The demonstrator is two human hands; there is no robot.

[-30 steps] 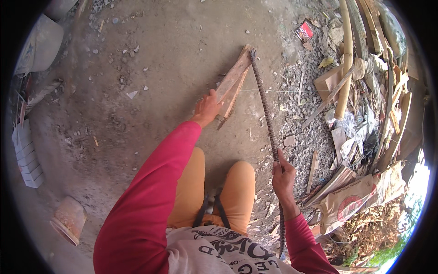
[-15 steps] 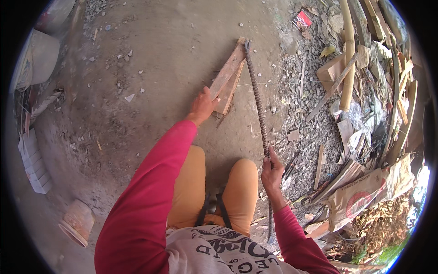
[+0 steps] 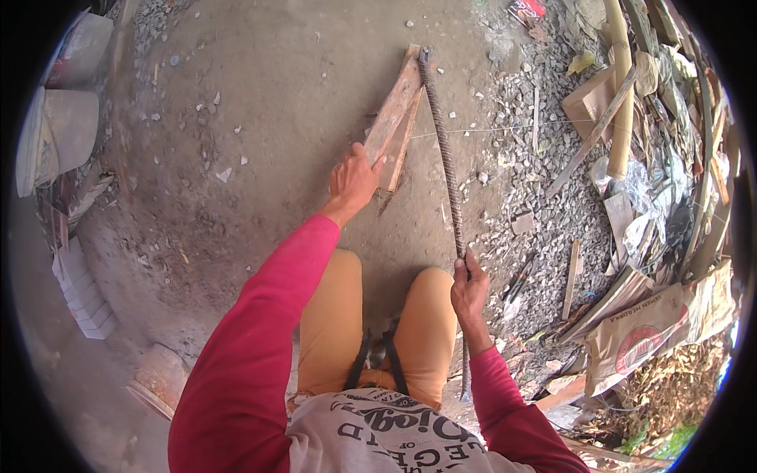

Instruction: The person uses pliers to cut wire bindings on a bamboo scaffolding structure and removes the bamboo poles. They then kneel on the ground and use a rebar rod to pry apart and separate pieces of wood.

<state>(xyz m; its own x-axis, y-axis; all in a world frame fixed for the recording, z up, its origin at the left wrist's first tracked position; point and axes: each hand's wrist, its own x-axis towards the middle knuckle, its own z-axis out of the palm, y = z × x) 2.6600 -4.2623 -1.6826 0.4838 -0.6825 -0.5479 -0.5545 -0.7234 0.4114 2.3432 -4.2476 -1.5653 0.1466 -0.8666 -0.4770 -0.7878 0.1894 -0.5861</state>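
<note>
My left hand (image 3: 355, 180) is closed around the near end of a wooden plank (image 3: 394, 106), which lies slanted on the dirt ground. A second piece of wood (image 3: 403, 144) shows along its right side, partly hidden under it. In my right hand (image 3: 470, 293) is a long ribbed steel bar (image 3: 444, 150), gripped toward its near part. The bar's forked far tip sits right beside the plank's far end; whether they touch I cannot tell. Its lower end runs down past my right wrist.
Gravel (image 3: 512, 173) borders the dirt on the right, with a bamboo pole (image 3: 621, 102), scrap wood and plastic beyond. A paper sack (image 3: 639, 335) lies at lower right. A whitish container (image 3: 71, 130), stacked pale blocks (image 3: 83, 292) and a dirty bucket (image 3: 160, 377) stand left. A thin string crosses the gravel.
The view has shifted slightly. Less of the lower wood piece shows beside the plank, which seems to have turned a little. Both hands keep their hold.
</note>
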